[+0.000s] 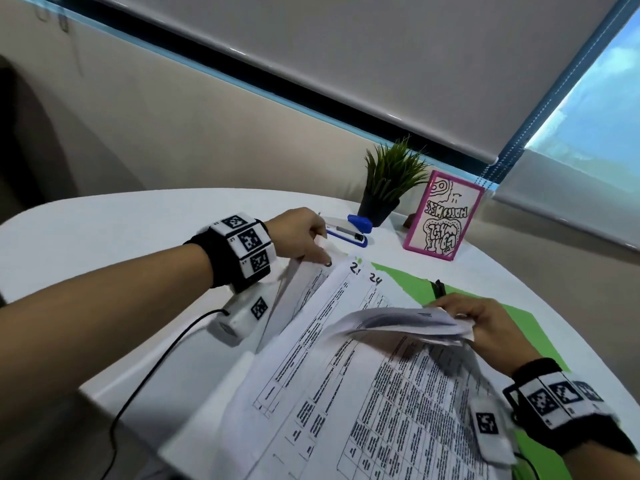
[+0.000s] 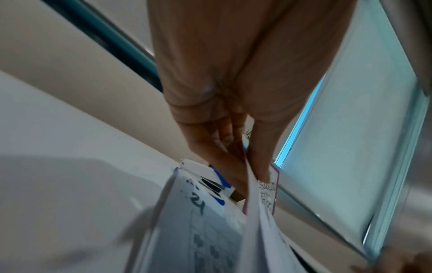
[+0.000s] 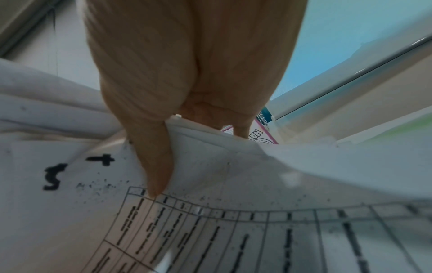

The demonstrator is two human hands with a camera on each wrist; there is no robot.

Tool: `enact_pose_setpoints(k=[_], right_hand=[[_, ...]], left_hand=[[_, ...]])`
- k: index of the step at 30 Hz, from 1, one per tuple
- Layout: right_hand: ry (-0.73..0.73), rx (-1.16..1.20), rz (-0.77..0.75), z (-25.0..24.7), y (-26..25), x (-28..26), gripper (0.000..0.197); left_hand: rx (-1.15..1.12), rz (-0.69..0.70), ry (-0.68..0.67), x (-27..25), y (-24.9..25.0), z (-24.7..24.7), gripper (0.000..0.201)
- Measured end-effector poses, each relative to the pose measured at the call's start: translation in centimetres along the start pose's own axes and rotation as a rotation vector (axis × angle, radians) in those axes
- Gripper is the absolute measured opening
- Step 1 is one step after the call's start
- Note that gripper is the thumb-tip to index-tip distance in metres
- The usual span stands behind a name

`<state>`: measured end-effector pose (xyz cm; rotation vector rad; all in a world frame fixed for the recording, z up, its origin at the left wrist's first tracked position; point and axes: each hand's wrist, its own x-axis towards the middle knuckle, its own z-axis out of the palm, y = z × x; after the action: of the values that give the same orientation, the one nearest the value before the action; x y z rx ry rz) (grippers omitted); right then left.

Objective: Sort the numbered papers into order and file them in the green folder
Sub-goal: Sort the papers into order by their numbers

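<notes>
A stack of white printed numbered papers [image 1: 346, 358] lies across the open green folder [image 1: 408, 282] on the white table; handwritten numbers such as 24 show at the top corners. My left hand [image 1: 304, 240] pinches the far top edges of some lifted sheets [image 2: 254, 212] between thumb and fingers. My right hand [image 1: 481, 323] grips a curled bundle of sheets [image 1: 408, 322] lifted off the stack; in the right wrist view the thumb [image 3: 154, 162] lies on a printed page [image 3: 210, 212]. A black clip [image 1: 439, 289] of the folder shows beyond the right hand.
A blue and white stapler [image 1: 349, 228] lies just beyond my left hand. Behind it stand a small potted plant [image 1: 388, 185] and a pink-framed picture [image 1: 443, 216]. A black cable [image 1: 149, 368] runs off the table's near left edge. Window blinds hang behind.
</notes>
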<state>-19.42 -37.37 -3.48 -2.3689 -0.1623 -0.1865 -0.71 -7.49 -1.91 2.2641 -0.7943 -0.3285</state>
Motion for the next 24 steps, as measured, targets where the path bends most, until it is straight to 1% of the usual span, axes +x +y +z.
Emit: enact_pose_setpoints(k=[2, 3, 4, 6, 7, 8, 9, 11, 15, 16, 17, 19, 21, 22, 24], right_hand=[[-0.016, -0.016, 0.023, -0.1, 0.1, 0.3, 0.012], [-0.027, -0.012, 0.031, -0.3, 0.1, 0.2, 0.013], [-0.037, -0.003, 0.038, -0.4, 0.0, 0.2, 0.014], [-0.041, 0.028, 0.062, -0.7, 0.0, 0.1, 0.016], [-0.03, 0.069, 0.076, -0.8, 0.0, -0.1, 0.014], [-0.011, 0.118, 0.08, -0.8, -0.1, -0.2, 0.01], [-0.002, 0.15, 0.075, -0.8, -0.4, -0.3, 0.008], [-0.007, 0.171, 0.066, -0.7, -0.9, -0.5, 0.007], [-0.02, 0.189, 0.071, -1.1, -1.2, -0.8, 0.024], [-0.021, 0.169, 0.06, -1.2, -1.0, -0.8, 0.025], [-0.037, 0.162, 0.047, -1.3, -1.1, -0.8, 0.022], [-0.05, 0.16, 0.031, -1.2, -1.1, -0.8, 0.004], [-0.072, 0.112, 0.02, -1.4, -0.7, -0.7, 0.036], [-0.057, 0.099, 0.032, -1.3, -0.6, -0.6, 0.045], [-0.058, 0.086, 0.045, -1.3, -0.4, -0.5, 0.049]], left_hand=[[-0.149, -0.035, -0.123, -0.5, -0.2, -0.3, 0.037], [-0.156, -0.046, -0.203, -0.9, -0.3, -0.4, 0.039], [-0.129, -0.058, -0.292, -1.4, -0.6, -0.5, 0.035], [-0.028, -0.076, -0.454, -2.3, -1.0, -0.6, 0.018], [0.033, -0.075, -0.495, -2.5, -1.2, -0.6, 0.022], [0.096, -0.066, -0.484, -2.8, -1.2, -0.5, 0.03], [0.142, -0.06, -0.427, -2.9, -1.3, -0.4, 0.033], [0.147, -0.055, -0.28, -2.8, -1.4, -0.7, 0.029], [0.112, -0.097, 0.037, -2.5, -1.5, -3.3, 0.02], [0.116, -0.105, 0.125, -2.6, -1.4, -4.2, 0.019], [0.122, -0.109, 0.213, -2.6, -1.4, -5.1, 0.018], [0.085, -0.118, 0.405, -2.7, -1.4, -7.2, 0.016], [-0.002, -0.083, 0.605, -2.8, -1.5, -9.6, 0.017], [-0.054, -0.049, 0.693, -3.0, -1.3, -10.7, 0.018], [-0.19, 0.036, 0.836, -3.5, -0.5, -12.6, 0.017]])
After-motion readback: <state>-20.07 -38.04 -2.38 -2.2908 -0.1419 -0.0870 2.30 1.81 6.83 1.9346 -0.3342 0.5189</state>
